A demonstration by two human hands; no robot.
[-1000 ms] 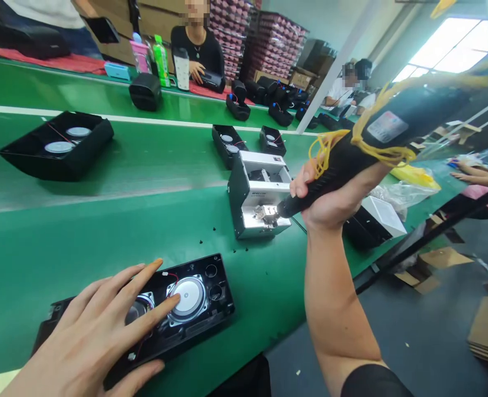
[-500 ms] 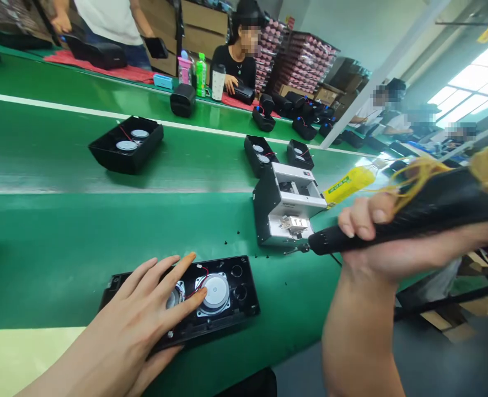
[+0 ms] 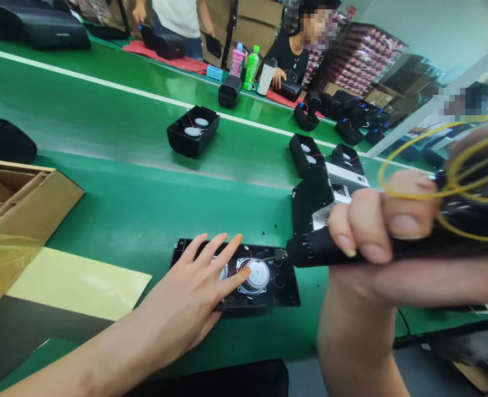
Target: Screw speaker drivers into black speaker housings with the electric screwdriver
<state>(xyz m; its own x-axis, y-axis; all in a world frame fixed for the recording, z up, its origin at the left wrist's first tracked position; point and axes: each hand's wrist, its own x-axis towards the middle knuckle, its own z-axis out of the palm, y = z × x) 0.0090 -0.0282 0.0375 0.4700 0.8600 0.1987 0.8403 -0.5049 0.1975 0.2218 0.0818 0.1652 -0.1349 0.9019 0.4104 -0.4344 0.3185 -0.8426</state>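
A black speaker panel (image 3: 285, 295) lies on the green bench, with a round silver driver (image 3: 257, 275) and a red wire (image 3: 246, 256) showing. My left hand (image 3: 206, 275) rests across the panel's left half, fingers spread, the thumb side at its near edge; a second driver is partly hidden beneath. My right hand (image 3: 376, 231) is wrapped round a black electric screwdriver (image 3: 314, 248), held nearly level. The tool's tip is over the panel's far right part, near the driver; whether it touches cannot be told.
Behind the screwdriver stands a screw feeder (image 3: 312, 198). Tiny screws (image 3: 275, 226) lie left of it. Speaker housings (image 3: 194, 132) sit farther back. A cardboard box (image 3: 62, 204) and yellow sheet (image 3: 82, 281) are at the left. Across the bench, a person (image 3: 295, 55) handles a black housing.
The screwdriver in my right hand has moved from beside the screw feeder to over the panel. My left hand stays on the panel. The view has shifted left, bringing the cardboard box in.
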